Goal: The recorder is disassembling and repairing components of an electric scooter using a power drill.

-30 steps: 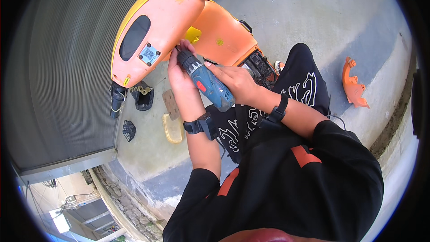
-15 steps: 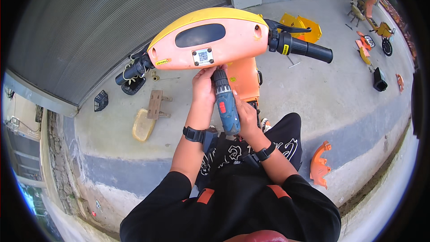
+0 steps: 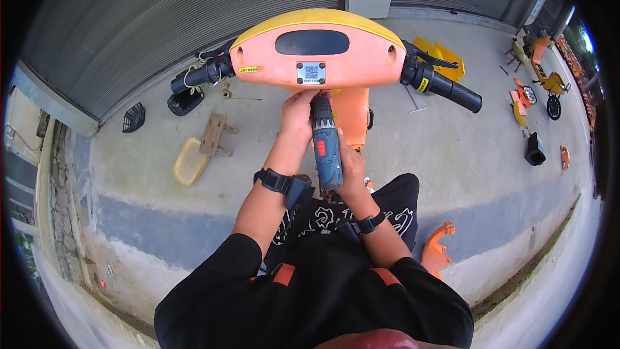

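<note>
A blue and black cordless drill (image 3: 328,161) points away from me, its chuck just below the lower edge of a scooter's pink and yellow handlebar cover (image 3: 271,68). My right hand (image 3: 352,167) is wrapped round the drill from its right side, with the grip hidden underneath. Beside the chuck, my left hand (image 3: 298,115) reaches up to the cover's underside. Its fingers are bent together at the drill's tip, and whatever they pinch is out of sight. The bit's end is hidden too. Below the cover stands the scooter's orange front panel (image 3: 352,113).
The black right handlebar grip (image 3: 455,94) and left grip (image 3: 187,79) stick out either side. On the concrete lie an orange curved panel (image 3: 436,252), yellow panels (image 3: 445,58), a black bin (image 3: 535,148), a wooden stool (image 3: 212,134) and a black basket (image 3: 134,117).
The view has turned slightly, so the handlebar cover appears more level and further right. Both hands and the drill keep their places under the cover.
</note>
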Action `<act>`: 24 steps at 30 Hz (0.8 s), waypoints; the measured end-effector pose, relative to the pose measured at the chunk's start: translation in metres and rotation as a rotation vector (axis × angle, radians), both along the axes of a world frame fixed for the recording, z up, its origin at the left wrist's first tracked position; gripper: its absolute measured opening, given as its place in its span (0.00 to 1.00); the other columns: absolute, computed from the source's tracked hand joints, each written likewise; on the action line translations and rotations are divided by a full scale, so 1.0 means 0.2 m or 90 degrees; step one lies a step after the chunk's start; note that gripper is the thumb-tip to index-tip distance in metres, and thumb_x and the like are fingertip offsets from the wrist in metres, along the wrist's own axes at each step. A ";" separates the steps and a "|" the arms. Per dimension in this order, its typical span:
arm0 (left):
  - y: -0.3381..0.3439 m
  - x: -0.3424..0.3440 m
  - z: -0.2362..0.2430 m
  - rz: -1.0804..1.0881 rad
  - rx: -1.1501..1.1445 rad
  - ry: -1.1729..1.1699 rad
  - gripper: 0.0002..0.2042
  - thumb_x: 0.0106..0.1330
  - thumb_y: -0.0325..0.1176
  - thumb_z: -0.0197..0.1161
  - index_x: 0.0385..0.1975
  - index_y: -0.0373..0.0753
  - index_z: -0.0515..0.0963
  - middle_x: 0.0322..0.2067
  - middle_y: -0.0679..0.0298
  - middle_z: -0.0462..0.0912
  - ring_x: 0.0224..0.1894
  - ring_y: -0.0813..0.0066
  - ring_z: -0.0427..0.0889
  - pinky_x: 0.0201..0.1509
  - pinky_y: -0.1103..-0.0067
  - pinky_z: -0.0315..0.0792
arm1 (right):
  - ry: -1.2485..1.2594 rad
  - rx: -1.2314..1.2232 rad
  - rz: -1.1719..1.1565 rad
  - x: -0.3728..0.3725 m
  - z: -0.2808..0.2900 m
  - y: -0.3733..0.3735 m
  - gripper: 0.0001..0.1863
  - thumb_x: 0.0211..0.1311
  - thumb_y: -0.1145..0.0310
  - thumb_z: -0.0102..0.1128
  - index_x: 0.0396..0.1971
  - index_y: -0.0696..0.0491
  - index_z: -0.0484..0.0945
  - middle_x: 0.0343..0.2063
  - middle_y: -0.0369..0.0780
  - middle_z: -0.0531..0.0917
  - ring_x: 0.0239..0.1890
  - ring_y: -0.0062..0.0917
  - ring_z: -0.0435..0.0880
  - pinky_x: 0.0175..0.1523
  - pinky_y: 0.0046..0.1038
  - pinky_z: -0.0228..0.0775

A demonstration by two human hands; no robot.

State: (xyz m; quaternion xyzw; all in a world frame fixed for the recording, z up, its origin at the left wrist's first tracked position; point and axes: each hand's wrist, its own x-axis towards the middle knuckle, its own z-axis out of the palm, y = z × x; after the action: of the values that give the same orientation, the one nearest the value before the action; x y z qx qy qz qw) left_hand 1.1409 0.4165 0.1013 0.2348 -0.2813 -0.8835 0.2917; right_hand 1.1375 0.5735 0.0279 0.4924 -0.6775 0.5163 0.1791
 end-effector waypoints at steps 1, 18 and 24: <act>-0.01 0.01 -0.01 0.004 -0.003 0.010 0.08 0.62 0.23 0.60 0.38 0.26 0.74 0.33 0.51 0.80 0.34 0.62 0.82 0.39 0.72 0.81 | -0.004 -0.005 0.003 0.01 0.00 0.00 0.44 0.43 0.70 0.67 0.63 0.68 0.59 0.27 0.49 0.80 0.26 0.37 0.82 0.32 0.32 0.74; 0.00 0.00 -0.02 0.008 -0.016 -0.014 0.10 0.64 0.27 0.60 0.39 0.25 0.74 0.34 0.52 0.80 0.36 0.62 0.82 0.42 0.71 0.81 | -0.055 0.031 0.013 0.03 0.05 0.04 0.45 0.41 0.73 0.65 0.64 0.64 0.58 0.32 0.50 0.80 0.31 0.41 0.81 0.36 0.34 0.74; 0.00 -0.02 -0.08 -0.002 -0.017 -0.003 0.08 0.64 0.26 0.60 0.38 0.27 0.74 0.34 0.54 0.81 0.36 0.64 0.82 0.42 0.74 0.80 | -0.070 0.004 0.021 0.04 0.10 0.07 0.47 0.40 0.73 0.66 0.65 0.64 0.57 0.30 0.50 0.79 0.30 0.41 0.81 0.37 0.34 0.74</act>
State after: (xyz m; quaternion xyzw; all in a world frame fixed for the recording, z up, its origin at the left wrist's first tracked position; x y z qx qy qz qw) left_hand 1.1376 0.4163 0.0851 0.2323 -0.2939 -0.8797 0.2930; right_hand 1.1461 0.5873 0.0479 0.4751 -0.6797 0.5432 0.1310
